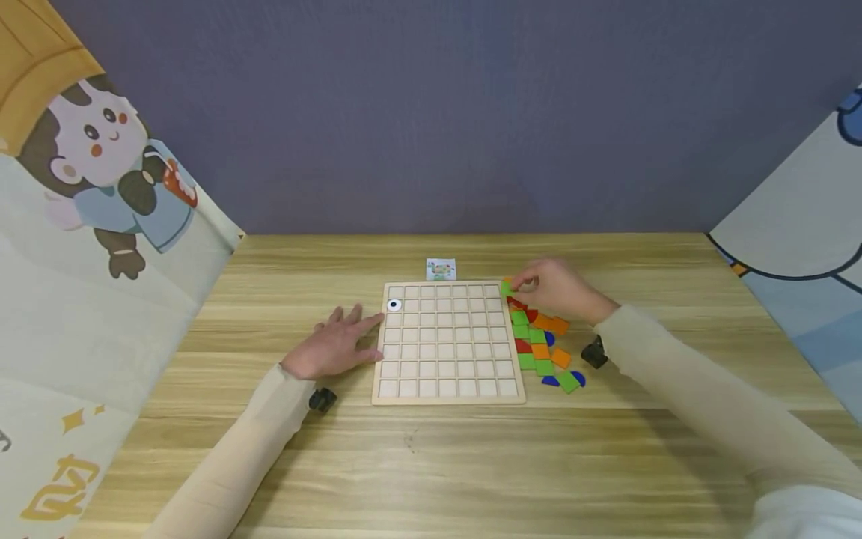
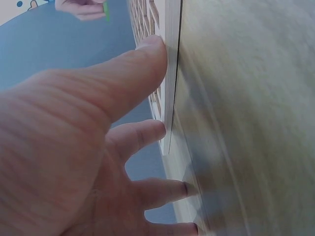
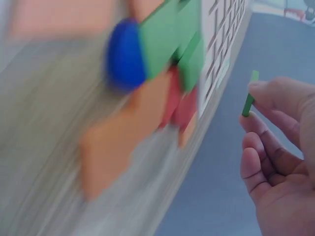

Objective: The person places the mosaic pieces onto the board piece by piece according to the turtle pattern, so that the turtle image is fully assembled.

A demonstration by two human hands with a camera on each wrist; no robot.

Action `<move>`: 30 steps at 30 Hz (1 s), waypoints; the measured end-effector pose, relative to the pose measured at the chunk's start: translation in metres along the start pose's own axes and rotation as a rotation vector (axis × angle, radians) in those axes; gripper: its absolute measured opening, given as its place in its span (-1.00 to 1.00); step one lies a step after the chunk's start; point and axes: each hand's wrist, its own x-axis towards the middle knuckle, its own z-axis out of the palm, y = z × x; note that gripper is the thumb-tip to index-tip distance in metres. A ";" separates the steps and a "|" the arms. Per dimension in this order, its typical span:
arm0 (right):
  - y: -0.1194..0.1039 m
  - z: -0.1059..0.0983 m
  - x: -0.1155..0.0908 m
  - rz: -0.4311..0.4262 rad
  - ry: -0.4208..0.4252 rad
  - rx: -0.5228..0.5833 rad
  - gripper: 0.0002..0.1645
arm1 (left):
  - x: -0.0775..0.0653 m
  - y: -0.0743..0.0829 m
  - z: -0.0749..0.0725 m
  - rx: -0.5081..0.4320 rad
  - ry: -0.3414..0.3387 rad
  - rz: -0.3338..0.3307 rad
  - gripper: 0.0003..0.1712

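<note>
My left hand (image 1: 333, 346) lies with spread fingers at the left edge of a wooden grid board (image 1: 446, 337). Its thumb and index finger touch the board's side in the left wrist view. Beyond the board's upper right corner, my right hand (image 1: 557, 288) pinches a thin green tile (image 3: 250, 93) between thumb and index finger, lifted off the table. A white round piece with a dark dot (image 1: 393, 305) sits in a left-column cell of the board, second row from the top. The other cells hold no pieces.
Along the board's right side lie loose green tiles (image 1: 536, 335), orange tiles (image 1: 560, 358), red pieces (image 1: 524, 346) and blue half-round pieces (image 1: 578, 379), some overlapping. A small picture card (image 1: 441, 269) lies behind the board. A dark panel (image 1: 471, 120) stands at the table's back edge.
</note>
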 end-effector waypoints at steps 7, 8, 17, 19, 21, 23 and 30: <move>-0.038 0.026 0.026 -0.122 -0.059 0.026 -0.85 | -0.001 0.000 0.000 0.003 -0.007 -0.001 -0.17; -0.044 0.031 0.030 -0.142 -0.066 0.032 -0.85 | -0.001 0.000 0.000 0.003 -0.005 0.002 -0.17; -0.098 0.076 0.072 -0.295 -0.133 0.023 -0.91 | 0.000 0.000 -0.002 -0.009 0.005 -0.011 -0.17; -0.106 0.083 0.080 -0.311 -0.144 0.012 -0.92 | 0.001 0.000 -0.002 -0.010 0.007 -0.012 -0.17; -0.113 0.090 0.086 -0.318 -0.157 -0.004 -0.92 | 0.001 0.001 -0.002 -0.014 0.006 -0.015 -0.17; -0.118 0.094 0.089 -0.311 -0.174 -0.011 -0.91 | 0.002 0.001 -0.003 -0.015 0.005 -0.015 -0.17; -0.127 0.104 0.092 -0.237 -0.169 -0.032 -0.90 | 0.004 0.001 -0.003 -0.009 -0.004 -0.016 -0.17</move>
